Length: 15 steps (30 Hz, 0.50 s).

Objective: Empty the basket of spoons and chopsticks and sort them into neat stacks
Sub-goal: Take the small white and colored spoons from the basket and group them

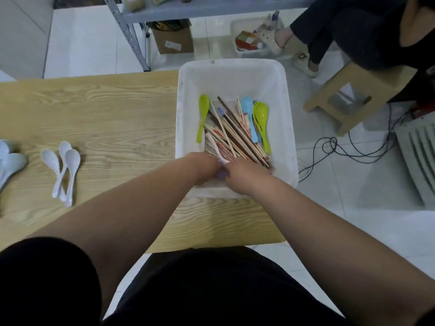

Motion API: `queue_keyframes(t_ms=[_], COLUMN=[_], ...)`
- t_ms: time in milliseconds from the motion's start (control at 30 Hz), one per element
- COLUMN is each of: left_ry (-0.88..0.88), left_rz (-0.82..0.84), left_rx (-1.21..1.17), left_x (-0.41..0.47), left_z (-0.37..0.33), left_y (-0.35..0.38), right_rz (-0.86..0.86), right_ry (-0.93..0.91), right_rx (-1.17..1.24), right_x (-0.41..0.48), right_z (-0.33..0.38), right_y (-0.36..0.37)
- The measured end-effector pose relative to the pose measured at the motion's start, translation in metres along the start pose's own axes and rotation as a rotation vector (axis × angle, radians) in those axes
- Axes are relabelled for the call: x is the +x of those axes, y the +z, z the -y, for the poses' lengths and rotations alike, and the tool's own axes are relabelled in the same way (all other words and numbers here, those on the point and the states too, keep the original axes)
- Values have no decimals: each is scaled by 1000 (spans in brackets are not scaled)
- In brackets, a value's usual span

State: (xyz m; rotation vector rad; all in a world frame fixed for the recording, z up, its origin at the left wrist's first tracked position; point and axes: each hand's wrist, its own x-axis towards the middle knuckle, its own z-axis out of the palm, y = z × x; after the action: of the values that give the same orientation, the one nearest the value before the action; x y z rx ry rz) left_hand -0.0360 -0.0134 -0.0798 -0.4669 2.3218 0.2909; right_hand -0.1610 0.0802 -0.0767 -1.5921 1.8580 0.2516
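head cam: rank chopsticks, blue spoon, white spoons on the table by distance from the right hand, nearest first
From the right hand:
1. Chopsticks: in the basket, just ahead of the hand.
2. Blue spoon: farther back in the basket, right side.
3. White spoons: out on the table, far to the left.

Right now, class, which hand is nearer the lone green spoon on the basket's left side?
Left. The left hand sits just below the lone green spoon, close to its handle tip; the right hand is further right, at the near ends of the chopsticks.
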Motion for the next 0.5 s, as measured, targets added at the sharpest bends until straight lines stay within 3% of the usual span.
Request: queue_keyframes(t_ms=[200, 500], left_ry=[13, 168], left_rz=[98, 167], left_rx=[46, 334], left_x=[16, 18], left_z=[3, 11], left_y=[-4, -11], right_rz=[-72, -138], right_ry=[43, 26], right_rx=[-10, 103], right_x=[12, 14], right_z=[-14, -19], right_y=[0, 2])
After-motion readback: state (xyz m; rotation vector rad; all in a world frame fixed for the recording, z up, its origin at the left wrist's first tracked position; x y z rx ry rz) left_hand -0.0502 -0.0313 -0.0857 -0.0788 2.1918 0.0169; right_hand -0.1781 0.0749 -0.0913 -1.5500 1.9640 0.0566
